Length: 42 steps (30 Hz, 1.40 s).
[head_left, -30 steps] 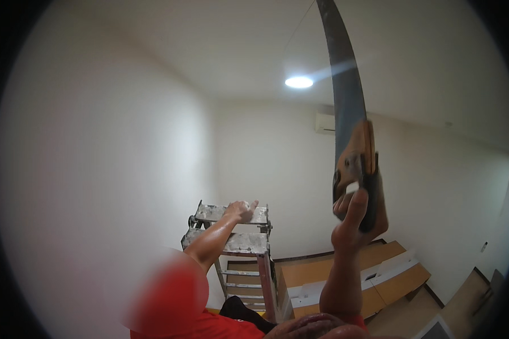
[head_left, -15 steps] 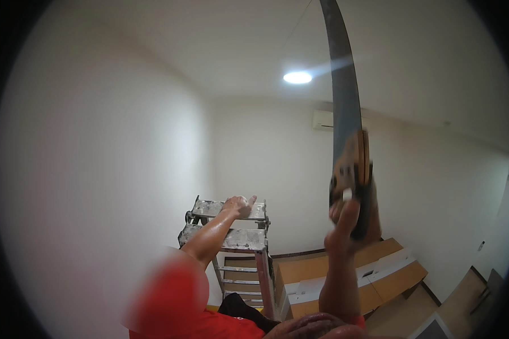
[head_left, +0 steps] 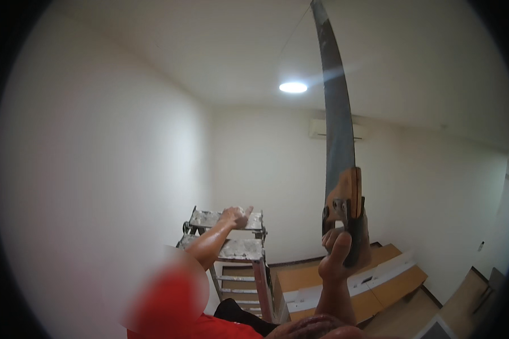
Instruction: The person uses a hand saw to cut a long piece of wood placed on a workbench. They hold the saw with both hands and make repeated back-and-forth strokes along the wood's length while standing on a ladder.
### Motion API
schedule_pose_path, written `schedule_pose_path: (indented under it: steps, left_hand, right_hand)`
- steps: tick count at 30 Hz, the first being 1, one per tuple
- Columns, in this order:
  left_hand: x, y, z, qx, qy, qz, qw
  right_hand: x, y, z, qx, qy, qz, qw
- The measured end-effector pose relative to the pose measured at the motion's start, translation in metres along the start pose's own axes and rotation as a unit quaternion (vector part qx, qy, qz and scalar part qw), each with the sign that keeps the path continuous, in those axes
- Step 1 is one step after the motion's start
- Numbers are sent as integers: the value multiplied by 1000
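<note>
My right hand [head_left: 345, 248] is wrapped round the handle of a handsaw [head_left: 339, 130] and holds it upright. The long grey blade rises from a worn wooden handle, its tip close to a thin line on the ceiling; whether it touches there I cannot tell. Lower and to the left, my left hand [head_left: 236, 217] rests on the top of a paint-spattered stepladder [head_left: 246, 248]. Its fingers curl over the top plate and the thumb sticks out to the right.
A white wall [head_left: 107, 169] runs close along my left. On the ceiling shines a round light [head_left: 293, 87], and an air conditioner [head_left: 318, 129] hangs on the far wall behind the blade. Brown and white cardboard-like panels [head_left: 390, 282] lie low on the right.
The saw and my right hand have moved down, bringing the blade's tip into view. My left hand stays on the ladder. The whole view has shifted slightly.
</note>
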State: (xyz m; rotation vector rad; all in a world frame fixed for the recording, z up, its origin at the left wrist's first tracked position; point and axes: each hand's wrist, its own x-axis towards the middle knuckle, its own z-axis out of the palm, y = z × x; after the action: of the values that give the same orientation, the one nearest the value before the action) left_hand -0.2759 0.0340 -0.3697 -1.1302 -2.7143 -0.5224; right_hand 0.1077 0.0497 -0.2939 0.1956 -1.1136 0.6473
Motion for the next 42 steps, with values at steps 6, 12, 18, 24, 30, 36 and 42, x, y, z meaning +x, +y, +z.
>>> schedule_pose_path:
  steps: [6,12,18,24,30,36,42]
  left_hand:
    - [-2,12,-8,-27,-33,-17,999]
    - [4,10,-8,-30,-39,-4,999]
    - [6,-1,-3,-22,30,-18,999]
    - [1,5,-3,-29,-21,-13,999]
    - [8,9,-2,-38,-40,-15,998]
    - [-1,1,-1,-29,8,-10,1000]
    - [14,5,1,-39,-26,-11,999]
  right_hand:
    - [12,3,5,-26,-8,1,1000]
    - [-4,15,-3,-58,-8,-40,997]
    - [-8,20,-8,24,2,-12,1000]
    - [3,20,4,-25,10,-29,999]
    - [7,19,6,-12,1,-19,1000]
    - [-7,0,2,38,-3,5,999]
    - [0,41,8,-62,47,-42,996]
